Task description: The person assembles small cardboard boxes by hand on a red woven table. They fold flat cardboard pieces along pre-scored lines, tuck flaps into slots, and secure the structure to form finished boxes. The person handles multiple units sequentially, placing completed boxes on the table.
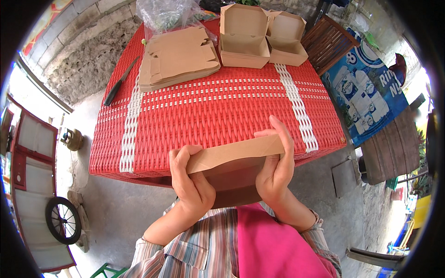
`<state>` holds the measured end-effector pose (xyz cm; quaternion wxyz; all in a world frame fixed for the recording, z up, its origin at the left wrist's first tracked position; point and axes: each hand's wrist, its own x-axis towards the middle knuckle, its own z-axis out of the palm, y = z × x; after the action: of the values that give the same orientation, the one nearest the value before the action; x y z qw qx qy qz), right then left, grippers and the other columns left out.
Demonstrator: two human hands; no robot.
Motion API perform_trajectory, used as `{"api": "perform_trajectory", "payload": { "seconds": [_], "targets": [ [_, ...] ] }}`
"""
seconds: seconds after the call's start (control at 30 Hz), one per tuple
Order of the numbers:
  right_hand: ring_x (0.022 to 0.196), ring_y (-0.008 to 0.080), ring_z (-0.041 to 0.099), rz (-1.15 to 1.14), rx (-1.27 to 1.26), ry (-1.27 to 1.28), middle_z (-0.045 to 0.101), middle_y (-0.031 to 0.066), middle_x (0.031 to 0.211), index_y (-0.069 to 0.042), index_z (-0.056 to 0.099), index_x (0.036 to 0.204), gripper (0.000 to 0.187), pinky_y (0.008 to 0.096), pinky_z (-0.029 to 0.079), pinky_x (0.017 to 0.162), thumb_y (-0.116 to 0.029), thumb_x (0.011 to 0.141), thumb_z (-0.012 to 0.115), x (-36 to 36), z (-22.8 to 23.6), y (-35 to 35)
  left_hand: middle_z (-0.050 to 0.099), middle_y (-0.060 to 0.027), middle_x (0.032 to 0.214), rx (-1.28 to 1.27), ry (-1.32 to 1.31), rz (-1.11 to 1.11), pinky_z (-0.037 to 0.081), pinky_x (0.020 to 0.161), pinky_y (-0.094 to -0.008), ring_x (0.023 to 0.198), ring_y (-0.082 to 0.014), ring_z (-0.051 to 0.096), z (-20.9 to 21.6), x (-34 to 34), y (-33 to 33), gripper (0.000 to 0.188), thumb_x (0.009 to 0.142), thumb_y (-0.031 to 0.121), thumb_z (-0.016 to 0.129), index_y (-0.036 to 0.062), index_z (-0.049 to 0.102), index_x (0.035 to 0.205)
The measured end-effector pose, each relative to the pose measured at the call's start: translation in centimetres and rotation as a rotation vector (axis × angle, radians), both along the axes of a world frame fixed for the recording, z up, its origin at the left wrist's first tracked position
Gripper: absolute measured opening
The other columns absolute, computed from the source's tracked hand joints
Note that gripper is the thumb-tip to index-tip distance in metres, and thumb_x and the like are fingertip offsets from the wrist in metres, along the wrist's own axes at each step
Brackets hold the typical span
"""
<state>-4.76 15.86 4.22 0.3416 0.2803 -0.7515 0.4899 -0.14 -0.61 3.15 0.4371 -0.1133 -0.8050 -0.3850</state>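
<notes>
one left hand (pixel 188 181) and one right hand (pixel 279 173), two in all. one cardboard box (pixel 236 153) between them. one red table (pixel 218 113). at least two open boxes (pixel 244 52) on it, any nested ones too hard to count. one pile of flat blanks (pixel 178 58), its sheets uncountable. one knife (pixel 122 82). one clear bag (pixel 163 16). one spoked wheel (pixel 63 220). one gas cylinder (pixel 73 139).

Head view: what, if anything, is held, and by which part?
A brown cardboard box, by its opposite ends: left grip at one, right grip at the other.
</notes>
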Motion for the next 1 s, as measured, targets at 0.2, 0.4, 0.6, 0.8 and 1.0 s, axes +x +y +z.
{"api": "perform_trajectory", "payload": {
  "seconds": [0.2, 0.4, 0.6, 0.8, 1.0],
  "targets": [
    [0.087, 0.0335, 0.063, 0.022, 0.017, 0.030, 0.061, 0.0206, 0.105, 0.006, 0.049, 0.125, 0.031, 0.0374, 0.051, 0.076, 0.006, 0.094, 0.046, -0.6, -0.1, 0.5, 0.056, -0.0188, 0.102, 0.009, 0.013, 0.015, 0.043, 0.082, -0.0377, 0.086, -0.0271, 0.053, -0.2, -0.1, -0.1, 0.026, 0.093, -0.004, 0.035, -0.0098, 0.048, 0.114],
    [0.083, 0.0326, 0.062, -0.024, 0.013, 0.019, 0.060, 0.0188, 0.100, 0.003, 0.053, 0.117, 0.023, 0.0352, 0.049, 0.071, 0.005, 0.095, 0.046, -0.8, 0.3, 0.6, 0.058, -0.0218, 0.102, 0.038, 0.028, -0.076, 0.044, 0.076, -0.0406, 0.082, -0.0302, 0.054, 0.0, 0.0, 0.4, 0.026, 0.095, 0.005, 0.042, -0.0099, 0.051, 0.113],
    [0.082, 0.0303, 0.062, -0.034, 0.014, -0.030, 0.059, 0.0178, 0.099, 0.002, 0.052, 0.115, 0.018, 0.0340, 0.048, 0.071, 0.000, 0.099, 0.043, -0.8, 0.2, 0.9, 0.057, -0.0207, 0.119, 0.432, -0.089, -0.470, 0.047, 0.092, -0.0422, 0.106, -0.0314, 0.057, -0.6, 0.7, 0.4, 0.059, 0.102, 0.044, 0.038, -0.0055, 0.041, 0.134],
    [0.084, 0.0294, 0.063, -0.038, -0.002, -0.109, 0.060, 0.0169, 0.100, 0.002, 0.052, 0.115, 0.018, 0.0340, 0.049, 0.073, -0.004, 0.101, 0.042, -0.5, 0.3, 1.0, 0.036, -0.0308, 0.148, 1.010, -0.367, -1.035, 0.034, 0.113, -0.0492, 0.136, -0.0399, 0.040, 0.5, 0.7, 0.7, 0.080, 0.094, 0.034, 0.064, -0.0049, 0.022, 0.148],
    [0.088, 0.0302, 0.063, -0.021, -0.014, -0.094, 0.060, 0.0185, 0.103, 0.003, 0.052, 0.114, 0.017, 0.0353, 0.049, 0.077, -0.005, 0.100, 0.044, -0.4, -0.1, 1.1, 0.046, -0.0286, 0.141, 0.982, -0.456, -0.993, 0.037, 0.111, -0.0466, 0.133, -0.0359, 0.046, 0.9, 0.3, 0.0, 0.060, 0.094, 0.027, 0.065, -0.0093, 0.044, 0.137]
  ]
}}
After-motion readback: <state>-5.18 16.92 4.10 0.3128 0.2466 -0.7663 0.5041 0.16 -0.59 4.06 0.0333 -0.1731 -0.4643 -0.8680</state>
